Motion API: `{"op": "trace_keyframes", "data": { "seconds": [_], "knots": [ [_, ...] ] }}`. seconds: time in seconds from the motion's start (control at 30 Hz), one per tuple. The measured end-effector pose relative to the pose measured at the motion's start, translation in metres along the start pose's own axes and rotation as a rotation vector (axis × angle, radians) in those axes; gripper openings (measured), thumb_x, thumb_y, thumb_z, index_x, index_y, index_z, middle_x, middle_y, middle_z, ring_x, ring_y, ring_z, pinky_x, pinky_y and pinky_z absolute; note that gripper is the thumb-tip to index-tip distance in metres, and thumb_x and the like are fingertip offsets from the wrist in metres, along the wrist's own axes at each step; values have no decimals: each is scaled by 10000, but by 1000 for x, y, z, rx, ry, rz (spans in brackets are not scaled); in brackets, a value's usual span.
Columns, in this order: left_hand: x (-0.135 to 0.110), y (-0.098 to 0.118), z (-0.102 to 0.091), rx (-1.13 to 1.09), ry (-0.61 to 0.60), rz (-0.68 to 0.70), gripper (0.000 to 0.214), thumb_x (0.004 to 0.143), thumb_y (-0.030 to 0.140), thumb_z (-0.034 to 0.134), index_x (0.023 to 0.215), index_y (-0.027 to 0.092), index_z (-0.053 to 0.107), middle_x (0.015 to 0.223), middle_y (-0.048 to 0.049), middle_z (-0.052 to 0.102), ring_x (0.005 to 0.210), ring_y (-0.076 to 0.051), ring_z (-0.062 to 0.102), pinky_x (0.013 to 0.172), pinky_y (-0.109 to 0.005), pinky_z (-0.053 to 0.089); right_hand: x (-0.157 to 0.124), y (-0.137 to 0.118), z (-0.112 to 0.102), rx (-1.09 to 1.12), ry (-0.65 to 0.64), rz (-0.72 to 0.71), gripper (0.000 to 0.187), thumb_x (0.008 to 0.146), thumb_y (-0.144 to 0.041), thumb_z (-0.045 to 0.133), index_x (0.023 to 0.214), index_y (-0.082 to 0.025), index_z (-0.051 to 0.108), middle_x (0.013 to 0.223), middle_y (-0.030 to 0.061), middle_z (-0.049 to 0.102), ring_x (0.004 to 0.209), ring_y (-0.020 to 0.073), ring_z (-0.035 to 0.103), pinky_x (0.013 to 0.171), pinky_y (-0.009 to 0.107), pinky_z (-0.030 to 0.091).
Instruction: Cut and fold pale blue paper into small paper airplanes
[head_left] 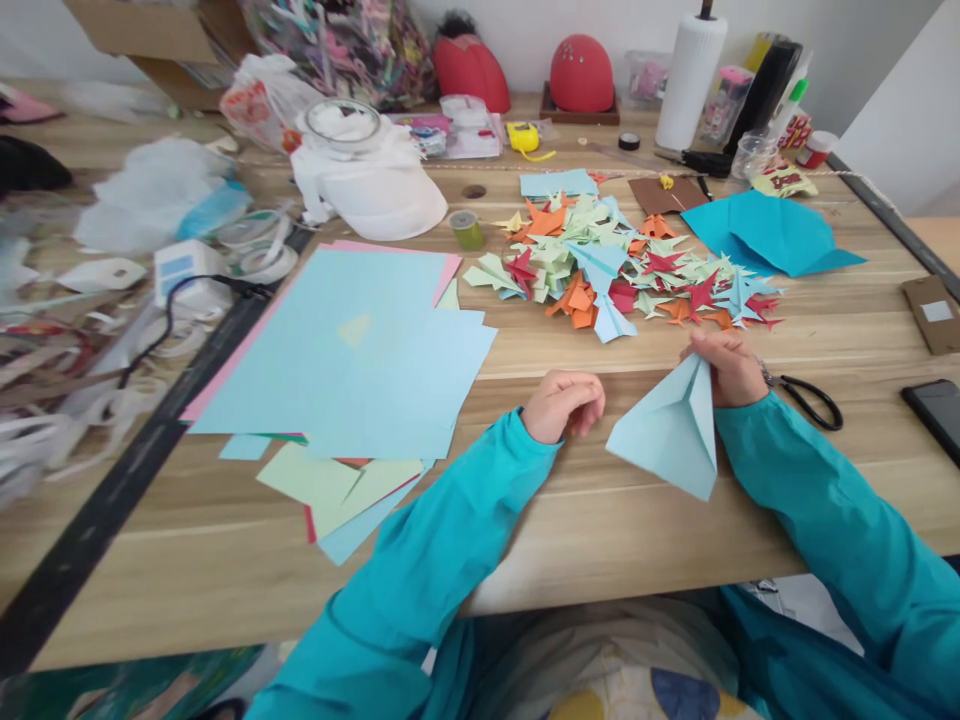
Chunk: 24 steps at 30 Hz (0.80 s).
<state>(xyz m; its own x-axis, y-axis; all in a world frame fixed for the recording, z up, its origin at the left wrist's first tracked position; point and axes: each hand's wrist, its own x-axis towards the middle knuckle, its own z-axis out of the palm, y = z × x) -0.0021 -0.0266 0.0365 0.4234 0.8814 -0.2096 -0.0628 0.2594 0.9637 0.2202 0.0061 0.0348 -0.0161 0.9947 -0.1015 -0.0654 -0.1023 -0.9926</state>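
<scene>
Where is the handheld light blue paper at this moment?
In the head view, right of centre, the light blue paper is held in the right hand, nearer the wearer than the pile of folded paper shapes; the left hand is apart, to its left.

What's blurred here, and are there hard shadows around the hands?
Head view: the plastic bag at left looks smeared, the folded paper in the right hand clearer; head view: diffuse light, no hard shadows around that hand or the left hand.

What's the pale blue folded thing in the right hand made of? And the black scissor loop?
The pale blue folded thing looks like matte paper: thin edges, straight creases. The black scissor loop looks smooth, faintly shiny, so maybe plastic or coated metal.
</scene>
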Motion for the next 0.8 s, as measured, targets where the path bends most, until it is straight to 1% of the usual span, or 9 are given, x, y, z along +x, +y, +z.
{"op": "trace_keyframes", "data": {
  "seconds": [0.07, 0.13, 0.2, 0.27, 0.4, 0.5, 0.63, 0.73, 0.8],
  "knots": [
    [1, -4, 7, -34, 17, -25, 274, 634, 406, 617, 580, 140, 582, 467, 6, 525, 380, -95, 482, 342, -195, 313, -10, 1, 9, -109, -207, 27, 485, 658, -568, 690, 445, -181, 491, 387, -26, 431, 355, 86, 363, 367, 245, 236],
    [1, -8, 17, -72, -40, -50, 320, 619, 439, 684, 659, 135, 591, 540, 0, 571, 437, -101, 518, 390, -204, 368, -19, 2, 18, -208, -391, 23, 494, 709, -551, 657, 445, -168, 491, 398, -33, 423, 370, 70, 341, 386, 239, 240],
    [0, -12, 26, -84, -63, 1, 346, 584, 427, 749, 645, 140, 566, 538, 21, 554, 477, -85, 508, 454, -202, 391, -26, 3, 25, -259, -459, -26, 482, 722, -539, 651, 463, -159, 504, 412, -40, 405, 399, 63, 323, 406, 232, 230],
    [0, -16, 31, -74, -45, 28, 382, 574, 450, 766, 616, 141, 544, 516, 35, 526, 473, -73, 473, 464, -202, 375, -29, 3, 27, -245, -453, -47, 465, 737, -538, 629, 496, -160, 509, 433, -49, 377, 428, 65, 312, 425, 230, 232],
    [1, -20, 29, -82, 60, 25, 430, 575, 510, 746, 661, 138, 551, 560, 24, 549, 494, -78, 464, 489, -219, 376, -27, 2, 25, -174, -438, -58, 371, 762, -479, 602, 580, -164, 530, 536, -27, 472, 523, 93, 405, 510, 239, 323],
    [1, -17, 25, -26, 58, 55, 422, 598, 514, 725, 625, 143, 527, 525, 40, 488, 484, -70, 413, 473, -212, 323, -28, 0, 26, -216, -472, -39, 293, 724, -403, 648, 594, -164, 539, 525, -37, 469, 512, 89, 391, 507, 237, 318],
    [2, -11, 24, 59, 52, 126, 425, 694, 530, 634, 556, 153, 494, 485, 48, 402, 478, -70, 357, 465, -218, 274, -32, 0, 30, -222, -568, 2, 245, 733, -359, 624, 609, -163, 545, 506, -48, 450, 479, 79, 365, 474, 229, 291],
    [3, -11, 24, 116, 60, 176, 408, 729, 512, 601, 553, 159, 497, 487, 42, 399, 483, -80, 359, 471, -227, 275, -34, 3, 32, -228, -593, -15, 241, 747, -340, 595, 596, -161, 539, 521, -41, 462, 496, 81, 383, 492, 232, 306],
    [3, -12, 23, 167, 76, 249, 381, 751, 471, 589, 552, 157, 504, 518, 34, 410, 508, -86, 365, 490, -233, 286, -34, 4, 33, -243, -587, -18, 257, 757, -343, 578, 582, -162, 523, 522, -40, 457, 505, 84, 389, 501, 234, 311]
  ]
}}
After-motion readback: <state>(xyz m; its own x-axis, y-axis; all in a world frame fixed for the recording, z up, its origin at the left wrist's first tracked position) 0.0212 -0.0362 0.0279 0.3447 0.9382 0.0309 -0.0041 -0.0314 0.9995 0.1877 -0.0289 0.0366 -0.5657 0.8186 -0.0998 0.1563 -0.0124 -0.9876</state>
